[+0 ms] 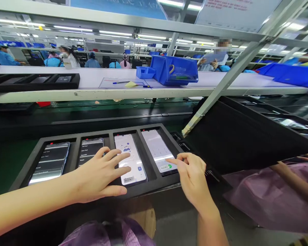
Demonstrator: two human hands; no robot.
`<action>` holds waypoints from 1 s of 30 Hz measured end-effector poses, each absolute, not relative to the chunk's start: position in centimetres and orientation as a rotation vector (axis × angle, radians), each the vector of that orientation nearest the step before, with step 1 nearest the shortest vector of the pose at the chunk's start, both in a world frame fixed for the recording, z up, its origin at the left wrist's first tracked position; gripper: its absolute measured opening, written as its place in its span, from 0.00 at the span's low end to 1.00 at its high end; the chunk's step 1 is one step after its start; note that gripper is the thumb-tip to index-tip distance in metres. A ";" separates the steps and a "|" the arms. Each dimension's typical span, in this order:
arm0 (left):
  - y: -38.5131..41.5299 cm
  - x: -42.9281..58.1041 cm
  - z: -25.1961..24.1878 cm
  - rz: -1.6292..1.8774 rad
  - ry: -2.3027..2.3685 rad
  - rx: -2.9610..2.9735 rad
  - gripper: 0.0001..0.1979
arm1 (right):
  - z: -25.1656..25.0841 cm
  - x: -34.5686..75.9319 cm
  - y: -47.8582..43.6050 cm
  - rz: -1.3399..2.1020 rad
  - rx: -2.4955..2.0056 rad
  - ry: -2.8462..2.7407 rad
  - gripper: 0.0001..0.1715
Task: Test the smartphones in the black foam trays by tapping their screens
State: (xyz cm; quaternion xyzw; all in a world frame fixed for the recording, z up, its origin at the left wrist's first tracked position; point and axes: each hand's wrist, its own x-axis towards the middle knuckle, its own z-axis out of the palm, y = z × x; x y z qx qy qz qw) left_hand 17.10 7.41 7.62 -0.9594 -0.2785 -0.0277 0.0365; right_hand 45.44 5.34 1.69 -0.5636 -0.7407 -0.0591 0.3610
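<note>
At the right end of the black tray (151,167) lies a lit phone (154,147), the right hand (193,177) over its lower edge, index finger extended, others curled; whether they hold anything I cannot tell. In the tray's next slot leftward, a white-screened phone (127,148) sits under the left hand (100,174), spread wide and holding nothing. Beyond the tray, a blue bin (174,70) stands on a white shelf (88,73).
</note>
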 end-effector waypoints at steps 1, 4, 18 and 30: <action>7.4 17.2 7.6 -0.071 -0.851 -2.946 0.25 | 1.8 44.6 5.3 -0.115 -1.377 -1.968 0.24; 7.3 17.5 7.8 -0.023 -0.867 -2.952 0.26 | 2.5 42.1 5.2 0.027 -1.181 -2.124 0.23; 7.5 17.3 8.0 0.055 -0.933 -3.040 0.24 | 3.0 40.9 6.2 0.121 -1.125 -2.209 0.23; 7.7 17.1 7.9 0.007 -0.931 -3.077 0.23 | 3.2 40.6 5.9 0.183 -1.194 -2.239 0.23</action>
